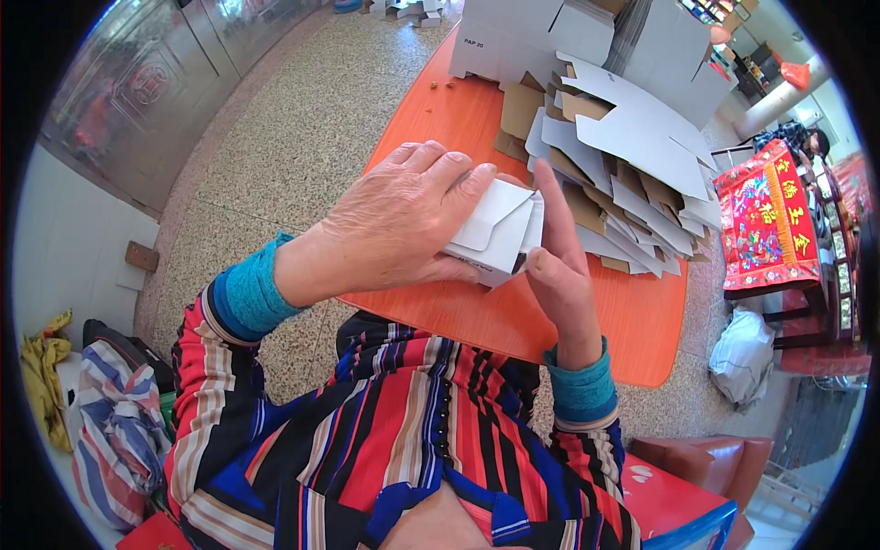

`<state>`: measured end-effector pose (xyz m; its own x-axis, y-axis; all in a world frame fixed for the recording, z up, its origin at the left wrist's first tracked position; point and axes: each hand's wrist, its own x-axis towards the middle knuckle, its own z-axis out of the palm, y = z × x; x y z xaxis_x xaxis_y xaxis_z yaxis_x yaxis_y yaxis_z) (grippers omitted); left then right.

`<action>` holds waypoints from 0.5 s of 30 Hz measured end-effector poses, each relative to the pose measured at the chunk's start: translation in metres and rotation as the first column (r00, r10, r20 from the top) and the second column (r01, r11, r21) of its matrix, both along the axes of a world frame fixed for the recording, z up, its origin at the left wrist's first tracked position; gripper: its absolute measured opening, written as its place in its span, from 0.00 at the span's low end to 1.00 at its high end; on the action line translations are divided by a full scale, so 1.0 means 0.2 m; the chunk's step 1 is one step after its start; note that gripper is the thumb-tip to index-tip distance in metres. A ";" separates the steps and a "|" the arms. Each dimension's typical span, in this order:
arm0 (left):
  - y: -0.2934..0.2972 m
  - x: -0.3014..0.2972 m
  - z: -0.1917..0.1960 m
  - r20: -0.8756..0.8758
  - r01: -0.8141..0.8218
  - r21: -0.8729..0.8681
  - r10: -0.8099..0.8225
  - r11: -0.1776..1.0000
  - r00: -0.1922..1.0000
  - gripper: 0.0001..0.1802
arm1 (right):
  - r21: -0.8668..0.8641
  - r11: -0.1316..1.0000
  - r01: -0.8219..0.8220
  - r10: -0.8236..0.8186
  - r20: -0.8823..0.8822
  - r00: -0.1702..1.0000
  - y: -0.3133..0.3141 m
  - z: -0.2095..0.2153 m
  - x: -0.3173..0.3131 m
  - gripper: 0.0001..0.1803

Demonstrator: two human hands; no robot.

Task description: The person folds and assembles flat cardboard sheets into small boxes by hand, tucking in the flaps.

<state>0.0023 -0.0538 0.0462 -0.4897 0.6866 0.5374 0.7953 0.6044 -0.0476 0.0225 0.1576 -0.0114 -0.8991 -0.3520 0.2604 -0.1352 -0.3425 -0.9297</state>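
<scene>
A small white cardboard box [496,229] is between my two hands over the near part of the orange table. My left hand [403,211] wraps it from the left, with the fingers over its far left side and the thumb low on its near side. On the right, my right hand [561,261] presses the box's right end, its thumb at the near corner and its fingers stretched up along the side. A flap shows folded on the top, and part of the right end looks loose. The underside is hidden.
A messy stack of flat white and brown cardboard blanks [632,174] covers the table's right side. Larger white boxes [513,41] stand behind it. The orange table [623,339] has a rounded near corner. A white sack [744,353] lies on the floor at right.
</scene>
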 end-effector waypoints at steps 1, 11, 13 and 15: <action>0.00 0.00 0.00 0.006 0.012 0.016 -0.012 1.000 1.000 0.40 | -0.089 0.996 -0.017 0.021 0.042 0.999 0.00 -0.01 0.00 0.44; -0.01 0.00 -0.01 0.042 0.013 0.017 -0.014 1.000 0.999 0.40 | 0.191 0.981 -0.018 0.009 0.047 0.999 0.04 0.09 0.04 0.43; -0.01 0.01 -0.01 0.041 0.012 0.016 -0.013 1.000 0.999 0.40 | 0.209 0.978 -0.012 0.006 0.029 1.000 0.03 0.11 0.04 0.43; -0.01 0.01 -0.01 0.034 0.010 0.017 -0.010 1.000 0.999 0.40 | 0.248 0.969 0.001 0.001 -0.009 1.000 0.02 0.12 0.04 0.42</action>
